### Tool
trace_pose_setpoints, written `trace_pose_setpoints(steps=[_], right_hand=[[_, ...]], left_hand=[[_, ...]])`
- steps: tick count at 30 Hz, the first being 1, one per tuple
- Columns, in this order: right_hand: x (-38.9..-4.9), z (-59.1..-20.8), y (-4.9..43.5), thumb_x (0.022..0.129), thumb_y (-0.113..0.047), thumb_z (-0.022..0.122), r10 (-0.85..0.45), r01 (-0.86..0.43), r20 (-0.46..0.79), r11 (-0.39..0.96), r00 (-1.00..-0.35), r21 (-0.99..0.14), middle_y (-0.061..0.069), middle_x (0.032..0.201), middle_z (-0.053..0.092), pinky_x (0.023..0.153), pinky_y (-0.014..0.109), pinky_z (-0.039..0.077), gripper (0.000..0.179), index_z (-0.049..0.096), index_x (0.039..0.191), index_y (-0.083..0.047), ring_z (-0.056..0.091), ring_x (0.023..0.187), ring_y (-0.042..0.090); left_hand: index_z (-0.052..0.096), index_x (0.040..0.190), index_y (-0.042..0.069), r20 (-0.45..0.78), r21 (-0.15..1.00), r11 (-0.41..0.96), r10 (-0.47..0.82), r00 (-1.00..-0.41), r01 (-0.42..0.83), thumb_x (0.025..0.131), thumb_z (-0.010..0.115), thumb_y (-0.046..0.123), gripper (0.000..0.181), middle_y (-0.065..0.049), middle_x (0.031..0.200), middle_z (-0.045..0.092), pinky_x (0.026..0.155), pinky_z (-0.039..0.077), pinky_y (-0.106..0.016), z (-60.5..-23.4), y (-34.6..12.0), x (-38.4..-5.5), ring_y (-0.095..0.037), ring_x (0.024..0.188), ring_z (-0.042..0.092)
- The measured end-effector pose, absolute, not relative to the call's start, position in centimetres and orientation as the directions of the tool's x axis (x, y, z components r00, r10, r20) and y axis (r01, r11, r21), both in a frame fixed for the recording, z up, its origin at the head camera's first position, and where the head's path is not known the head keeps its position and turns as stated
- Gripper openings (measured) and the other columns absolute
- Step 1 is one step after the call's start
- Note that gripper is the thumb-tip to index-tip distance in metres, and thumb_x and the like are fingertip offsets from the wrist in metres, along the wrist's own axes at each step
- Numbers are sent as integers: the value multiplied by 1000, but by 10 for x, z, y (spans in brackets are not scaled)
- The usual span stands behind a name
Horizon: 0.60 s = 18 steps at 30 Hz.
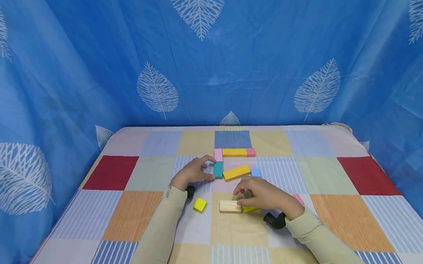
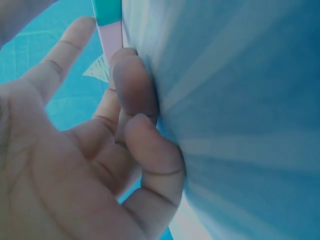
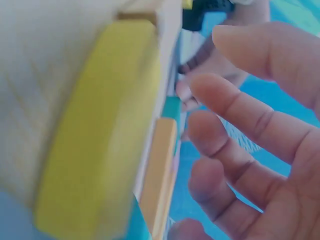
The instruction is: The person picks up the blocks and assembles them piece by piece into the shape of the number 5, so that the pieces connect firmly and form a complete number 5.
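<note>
My left hand [image 1: 194, 171] reaches to a teal block [image 1: 218, 170], index fingertip and thumb at its two ends; its other fingers curl in near the cloth in the left wrist view. A pink block [image 1: 218, 154] meets the teal block's far end. To its right a yellow-orange block [image 1: 236, 172] lies at a slant. My right hand [image 1: 262, 192] hovers over a yellow block [image 3: 100, 130], partly hidden beneath it in the head view. Its fingers are loosely bent, with nothing between them. A ribbed pale wooden block [image 1: 230, 206] lies by the right thumb.
An orange-yellow block [image 1: 234, 152] and a pinkish-red block [image 1: 251, 152] continue the row from the pink one. A blue block [image 1: 255, 172], a pink piece [image 1: 298, 198] and a small yellow block [image 1: 199, 205] lie about. A blue curtain [image 1: 236, 69] surrounds the patchwork tablecloth [image 1: 135, 215].
</note>
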State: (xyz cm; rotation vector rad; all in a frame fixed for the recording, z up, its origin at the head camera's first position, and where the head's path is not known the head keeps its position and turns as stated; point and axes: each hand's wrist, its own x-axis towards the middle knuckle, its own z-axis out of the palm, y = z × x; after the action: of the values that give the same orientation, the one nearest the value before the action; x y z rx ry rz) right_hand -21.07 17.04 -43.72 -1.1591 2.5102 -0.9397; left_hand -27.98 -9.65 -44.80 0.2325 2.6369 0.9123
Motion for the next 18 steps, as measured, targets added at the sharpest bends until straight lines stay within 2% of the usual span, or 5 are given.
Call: trace_pose_setpoints(steps=[6, 10, 18], right_hand=[[-215, -431, 185, 102, -12, 75, -750, -581, 42, 474, -660, -662, -4, 101, 67, 78, 31, 55, 14, 78, 114, -5, 56, 83, 6], [-220, -431, 196, 102, -7, 73, -748, -584, 70, 452, -660, -674, -4, 99, 68, 75, 30, 54, 13, 78, 114, -3, 56, 81, 6], [-223, -432, 218, 102, -9, 76, -698, -531, 92, 446, -710, -720, 6, 107, 74, 75, 29, 53, 16, 78, 116, -2, 55, 84, 8]], left_hand=[[63, 147, 23, -263, 632, 772, 286, -921, 59, 95, 87, 19, 57, -19, 139, 62, 105, 55, -51, -447, -98, -279, -35, 116, 60], [63, 147, 23, -257, 659, 749, 319, -912, 76, 97, 84, 19, 55, -20, 140, 61, 104, 55, -52, -447, -101, -279, -35, 117, 59], [61, 149, 15, -233, 697, 701, 423, -876, 154, 101, 79, 19, 52, -20, 139, 62, 104, 54, -51, -436, -111, -278, -37, 119, 60]])
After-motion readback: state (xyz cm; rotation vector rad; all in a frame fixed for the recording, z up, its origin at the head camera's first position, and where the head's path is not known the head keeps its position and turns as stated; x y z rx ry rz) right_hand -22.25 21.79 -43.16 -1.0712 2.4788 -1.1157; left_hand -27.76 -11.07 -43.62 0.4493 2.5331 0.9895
